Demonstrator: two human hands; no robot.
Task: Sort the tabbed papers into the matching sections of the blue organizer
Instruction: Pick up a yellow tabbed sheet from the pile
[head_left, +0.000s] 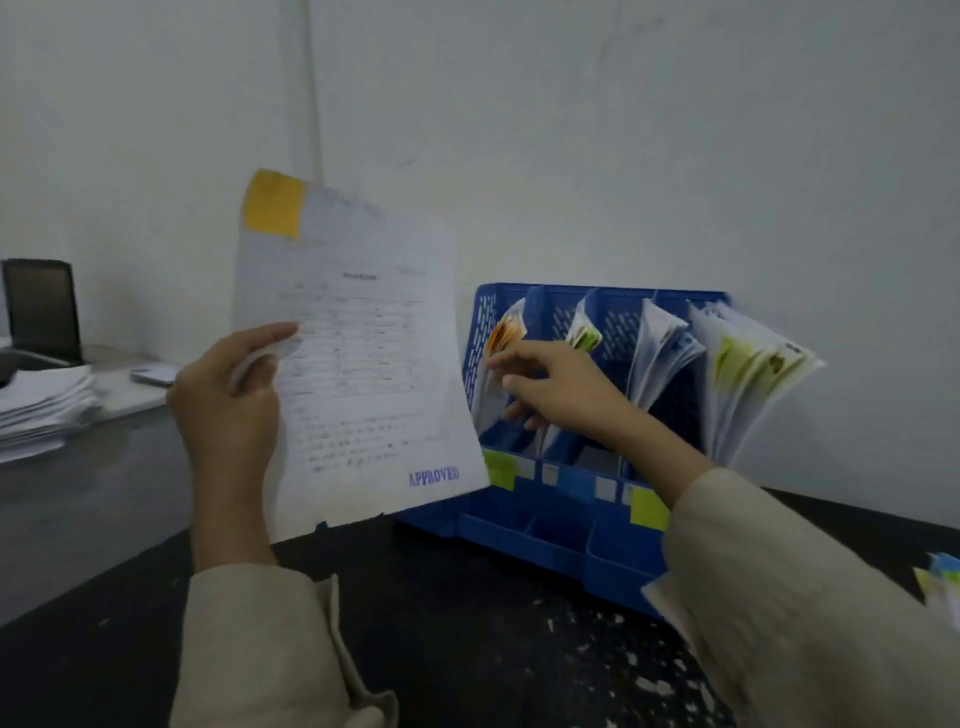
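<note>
- Resting nearest to me are my two beige sleeves (270, 649), over the black table (467, 623), whose top is flecked with white chips.
- At the near right edge lies a small heap of tabbed papers (943, 587), only partly in view.
- My left hand (228, 410) holds a sheet (358, 364) upright, to the left of the organizer; thumb on the front, the other fingers behind, pinched on its left edge.
- The sheet has an orange-yellow tab (274, 203) at its top left corner and a blue "APPROVED" stamp (434, 475) at its bottom right. The printed lines are too blurred to read.
- My right hand (550, 384) reaches into the left end of the organizer (524, 535), fingers spread apart and touching the papers there; it grips nothing that I can see.
- The organizer is blue, standing on the table against the wall (623, 130), with upright sections and small trays along its near front.
- Coloured labels sit on its front lip: green at the left, blue in the middle, yellow-green at the right.
- The left section holds orange-tabbed papers (506, 332); next comes a set with green tabs (584, 335), then a white bundle, then a fanned set with green tabs (748, 364) leaning out to the right.
- Far left, on a grey counter (78, 467), lies a stack of white paper (41, 410), with a dark screen (41, 306) behind it.
</note>
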